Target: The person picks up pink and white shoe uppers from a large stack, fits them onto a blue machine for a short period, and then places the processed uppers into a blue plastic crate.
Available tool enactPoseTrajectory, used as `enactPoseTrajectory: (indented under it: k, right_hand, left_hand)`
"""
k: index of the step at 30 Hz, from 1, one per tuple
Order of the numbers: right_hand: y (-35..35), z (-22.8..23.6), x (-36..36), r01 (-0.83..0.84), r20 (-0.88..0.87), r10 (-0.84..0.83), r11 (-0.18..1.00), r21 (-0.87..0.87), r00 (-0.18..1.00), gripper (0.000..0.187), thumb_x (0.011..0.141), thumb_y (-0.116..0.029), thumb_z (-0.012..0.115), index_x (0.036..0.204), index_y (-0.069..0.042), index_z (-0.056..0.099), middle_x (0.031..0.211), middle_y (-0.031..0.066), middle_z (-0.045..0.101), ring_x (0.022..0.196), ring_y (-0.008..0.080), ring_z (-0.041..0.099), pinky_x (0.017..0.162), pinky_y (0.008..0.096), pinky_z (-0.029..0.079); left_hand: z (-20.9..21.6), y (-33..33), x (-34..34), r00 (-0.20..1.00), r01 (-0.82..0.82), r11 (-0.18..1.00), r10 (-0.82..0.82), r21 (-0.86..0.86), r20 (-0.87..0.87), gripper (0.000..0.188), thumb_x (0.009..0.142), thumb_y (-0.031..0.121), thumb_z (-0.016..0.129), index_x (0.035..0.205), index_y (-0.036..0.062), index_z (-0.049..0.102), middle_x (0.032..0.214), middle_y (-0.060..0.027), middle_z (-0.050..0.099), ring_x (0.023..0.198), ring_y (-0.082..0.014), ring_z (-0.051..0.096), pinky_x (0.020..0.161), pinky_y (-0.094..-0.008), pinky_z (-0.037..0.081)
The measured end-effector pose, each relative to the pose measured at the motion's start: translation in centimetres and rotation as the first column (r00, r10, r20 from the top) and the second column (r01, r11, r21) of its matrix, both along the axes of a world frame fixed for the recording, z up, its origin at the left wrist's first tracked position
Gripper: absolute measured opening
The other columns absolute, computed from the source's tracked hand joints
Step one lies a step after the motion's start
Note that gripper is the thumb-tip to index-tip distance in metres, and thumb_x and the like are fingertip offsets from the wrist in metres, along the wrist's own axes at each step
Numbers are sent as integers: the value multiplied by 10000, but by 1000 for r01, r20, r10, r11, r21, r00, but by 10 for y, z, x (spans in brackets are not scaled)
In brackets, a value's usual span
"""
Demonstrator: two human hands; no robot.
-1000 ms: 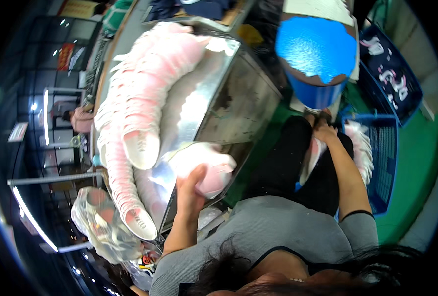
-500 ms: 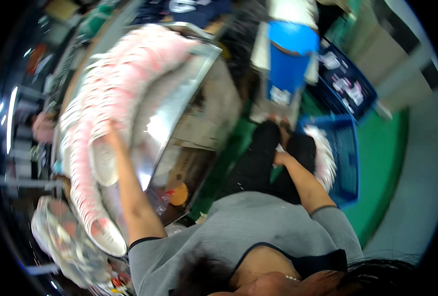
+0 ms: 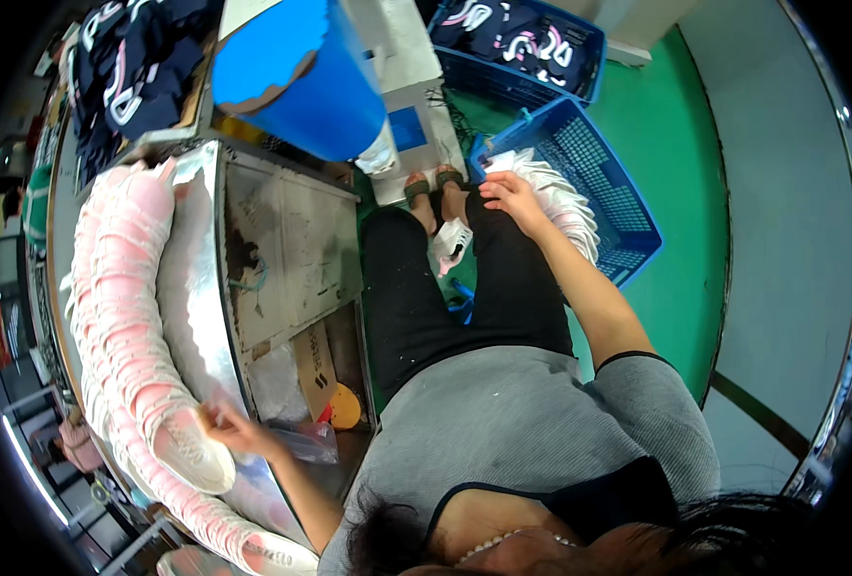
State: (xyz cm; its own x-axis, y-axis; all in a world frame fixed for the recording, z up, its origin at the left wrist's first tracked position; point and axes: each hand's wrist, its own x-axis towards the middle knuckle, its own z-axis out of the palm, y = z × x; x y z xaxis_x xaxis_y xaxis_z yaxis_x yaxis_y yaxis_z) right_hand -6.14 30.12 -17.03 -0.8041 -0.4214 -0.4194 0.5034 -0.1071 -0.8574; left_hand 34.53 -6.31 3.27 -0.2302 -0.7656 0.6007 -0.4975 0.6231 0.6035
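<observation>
On the metal-edged bench at left lies a long curved row of nested pink-and-white shoe uppers (image 3: 123, 288). My left hand (image 3: 237, 429) is at the near end of the inner row, its fingers closed at the edge of the end upper (image 3: 193, 449). A second row ends in another upper (image 3: 280, 554) nearer to me. My right hand (image 3: 512, 197) rests by my right knee with fingers stretched out, beside a stack of white uppers (image 3: 555, 202) at the blue basket. Between my lower legs a single white upper with dark stripes (image 3: 452, 245) is visible.
The blue basket (image 3: 627, 216) stands on the green floor at right. Behind it, a dark blue crate (image 3: 517, 53) holds navy pieces. A blue bin-like container (image 3: 296, 82) is ahead, near piled navy pieces (image 3: 147, 72). Under the bench are a cardboard box (image 3: 312, 370) and plastic bags.
The view has turned, so the bench has shifted in the picture. My left hand has moved nearer me along the row. My right hand has come from between my legs to my right knee.
</observation>
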Motion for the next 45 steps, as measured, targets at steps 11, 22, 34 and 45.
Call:
enactPoseTrajectory:
  k: [11, 22, 34, 45]
  right_hand:
    - [122, 79, 51, 425, -119, -418, 904, 44, 901, 247, 910, -170, 564, 1096, -7, 558, 973, 87, 642, 889, 160, 623, 696, 244, 478]
    - [171, 10, 127, 402, 30, -453, 818, 412, 891, 238, 876, -155, 550, 1076, -28, 567, 902, 62, 661, 816, 140, 628, 640, 253, 460]
    - [216, -176, 138, 132, 97, -392, 517, 846, 915, 206, 816, -73, 553, 996, 7, 613, 784, 95, 680, 672, 160, 640, 557, 291, 505]
    - [235, -257, 47, -290, 282, -121, -47, 956, 952, 844, 612, -113, 759, 1328, -45, 317, 1298, 179, 403, 1241, 368, 376, 941, 439, 431]
  left_hand:
    - [-54, 163, -207, 59, 822, 117, -991, 557, 122, 259, 823, 67, 638, 1079, 48, 600, 1023, -104, 600, 879, -219, 598, 709, -305, 483]
    - [-135, 190, -259, -197, 687, -17, -967, 727, 163, 244, 816, 134, 632, 1027, 15, 608, 973, -148, 621, 915, -312, 599, 787, -379, 479]
    - [-352, 216, -299, -667, 437, 225, -568, 871, 482, 150, 753, 166, 618, 811, 48, 689, 977, -146, 612, 957, -334, 561, 843, -394, 473]
    - [-493, 262, -325, -832, 87, 451, -458, 888, 314, 365, 882, 303, 529, 1212, 153, 568, 1475, -210, 231, 1353, -383, 233, 1099, -447, 246]
